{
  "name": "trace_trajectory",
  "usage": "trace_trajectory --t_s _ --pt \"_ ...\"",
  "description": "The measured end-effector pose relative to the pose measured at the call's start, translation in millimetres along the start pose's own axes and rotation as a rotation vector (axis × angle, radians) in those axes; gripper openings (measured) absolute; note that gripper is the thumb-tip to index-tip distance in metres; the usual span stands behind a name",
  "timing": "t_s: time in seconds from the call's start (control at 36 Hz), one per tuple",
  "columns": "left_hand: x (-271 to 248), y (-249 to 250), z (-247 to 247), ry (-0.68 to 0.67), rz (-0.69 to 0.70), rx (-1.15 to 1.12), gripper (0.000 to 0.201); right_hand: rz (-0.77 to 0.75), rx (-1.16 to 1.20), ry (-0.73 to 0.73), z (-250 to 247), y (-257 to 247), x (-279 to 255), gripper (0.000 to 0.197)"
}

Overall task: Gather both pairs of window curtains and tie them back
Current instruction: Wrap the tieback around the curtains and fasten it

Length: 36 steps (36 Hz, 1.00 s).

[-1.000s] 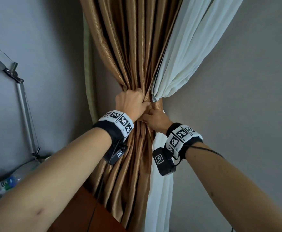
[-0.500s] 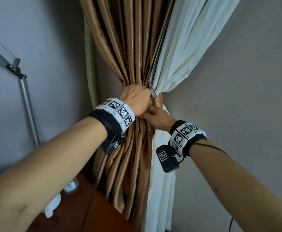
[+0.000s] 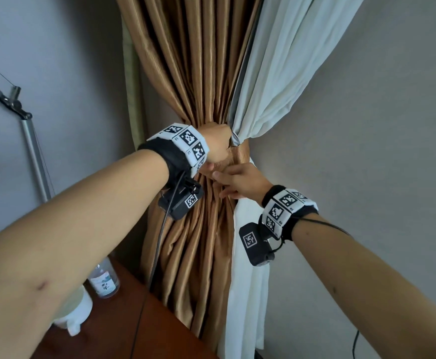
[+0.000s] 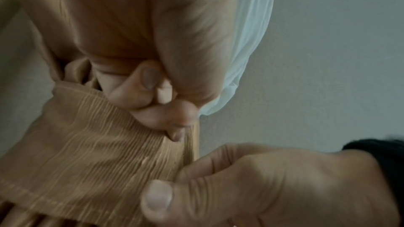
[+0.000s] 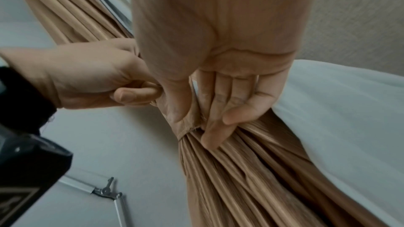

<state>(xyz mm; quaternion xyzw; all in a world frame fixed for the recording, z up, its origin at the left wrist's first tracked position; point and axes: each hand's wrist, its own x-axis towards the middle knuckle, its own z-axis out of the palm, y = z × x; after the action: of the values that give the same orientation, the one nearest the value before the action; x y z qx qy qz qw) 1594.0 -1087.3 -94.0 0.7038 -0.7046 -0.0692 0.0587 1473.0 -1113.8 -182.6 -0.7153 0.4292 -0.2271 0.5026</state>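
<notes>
The tan curtain point(image 3: 198, 73) and the white sheer curtain point(image 3: 284, 73) are bunched together at waist height by a ribbed tan tieback band point(image 3: 238, 158). My left hand point(image 3: 218, 147) curls over the cinch and grips the band point(image 4: 91, 148) with thumb and fingers point(image 4: 150, 78). Just below it, my right hand point(image 3: 233, 181) pinches the band's end between thumb and fingers point(image 5: 218, 110). In the right wrist view my left hand point(image 5: 91, 78) is a closed fist against the band. The band's far side is hidden behind the bundle.
A brown wooden table point(image 3: 108, 338) stands at lower left with a clear bottle point(image 3: 104, 281) and a white object point(image 3: 77, 309) on it. A metal rod point(image 3: 33, 149) leans on the left wall. Grey wall lies to the right.
Both hands stay at the cinch. My left hand has rolled further over the bundle and my right hand has shifted slightly right beneath it. The view has tilted down, showing the table and bottle.
</notes>
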Motion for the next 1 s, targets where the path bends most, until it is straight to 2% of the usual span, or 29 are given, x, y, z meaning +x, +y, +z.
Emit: trace_trajectory --t_s 0.08,0.19,0.28,0.36,0.64,0.69,0.78,0.86,1.0 --pt "5 -5 1 -0.021 -0.007 -0.072 0.023 0.009 -0.013 -0.007 1 -2 1 0.024" --pt "10 -10 5 0.035 0.001 -0.102 0.038 -0.031 0.007 0.106 14 5 9 0.024" --pt "13 -14 10 0.069 -0.009 -0.115 0.033 -0.101 -0.116 0.180 24 8 13 0.025" --pt "15 -18 14 0.119 -0.010 -0.115 0.032 -0.116 -0.207 0.195 27 6 9 0.021" --pt "21 -27 17 0.119 -0.069 -0.293 0.031 -0.157 -0.321 0.157 -2 -5 -10 0.029" --pt "22 -24 16 0.115 -0.096 -0.307 0.032 -0.201 -0.433 0.181 -5 -3 -11 0.031" --pt "22 -18 15 0.104 -0.126 -0.319 0.034 -0.356 -0.547 0.303 -3 4 -11 0.021" --pt "23 -16 14 0.093 -0.129 -0.317 0.031 -0.437 -0.533 0.397 2 10 -9 0.016" --pt "24 -22 16 0.069 -0.120 -0.350 0.030 -0.445 -0.493 0.380 10 4 -11 0.012"
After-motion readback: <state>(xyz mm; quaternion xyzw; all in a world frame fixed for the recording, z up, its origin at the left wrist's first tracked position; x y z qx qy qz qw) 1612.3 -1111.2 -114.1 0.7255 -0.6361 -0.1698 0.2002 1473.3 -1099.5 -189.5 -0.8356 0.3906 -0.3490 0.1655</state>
